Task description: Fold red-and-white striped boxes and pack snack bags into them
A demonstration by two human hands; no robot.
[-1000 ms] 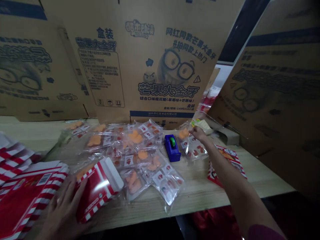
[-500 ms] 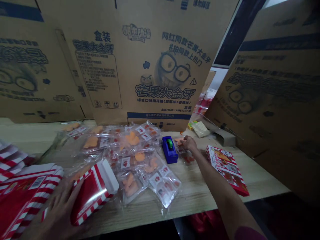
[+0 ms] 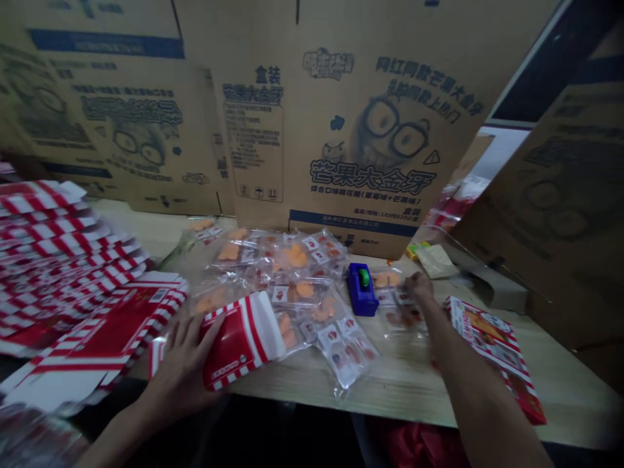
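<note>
My left hand [image 3: 188,351] is closed around a red carton with white stripes [image 3: 238,341], thumb on its front. The carton's white end points right, over clear candy packets [image 3: 295,257] heaped on the table. My right hand [image 3: 420,287], somewhat blurred, has curled fingers at the right edge of another clear candy packet [image 3: 392,302], which shows an orange piece and small reddish pieces. Its fingertips are partly hidden. Just left of that packet stands a blue tape dispenser [image 3: 361,291] with green tape.
Striped flat cartons [image 3: 73,260] are stacked at the left. A filled red carton [image 3: 494,351] lies beside my right forearm. Large cardboard boxes [image 3: 263,143] wall off the back, another box [image 3: 550,214] stands right. A pale packet [image 3: 436,260] lies behind my right hand.
The view has swung left, showing more of the stacked cartons. My right hand has shifted right relative to the tape dispenser, uncovering more of the packet. My left hand still holds the red carton.
</note>
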